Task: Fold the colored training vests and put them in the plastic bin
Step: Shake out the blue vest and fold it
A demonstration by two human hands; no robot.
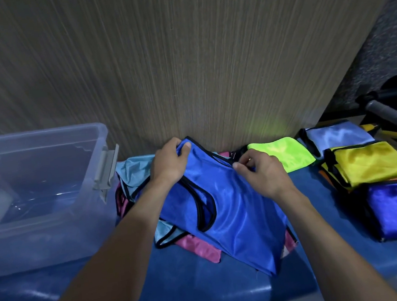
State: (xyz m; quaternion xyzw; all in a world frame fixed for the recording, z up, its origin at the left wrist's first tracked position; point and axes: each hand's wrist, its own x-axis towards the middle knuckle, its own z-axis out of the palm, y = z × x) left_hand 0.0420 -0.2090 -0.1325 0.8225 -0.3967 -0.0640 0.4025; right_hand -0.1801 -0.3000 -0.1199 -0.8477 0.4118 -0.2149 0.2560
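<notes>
Both hands pinch blue vest (pixel 225 211) top edge, left hand (pixel 169 162) at far corner, right hand (pixel 260 171) at strap, atop unfolded pile; align straps before folding, plastic bin (pixel 39 190) waits left

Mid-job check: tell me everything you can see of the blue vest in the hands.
The blue vest is shiny royal-blue fabric with black trim along its openings. It lies rumpled and unfolded atop a pile of light-blue and pink vests on the blue surface. The left hand grips its far corner; the right hand pinches its trimmed edge.
</notes>
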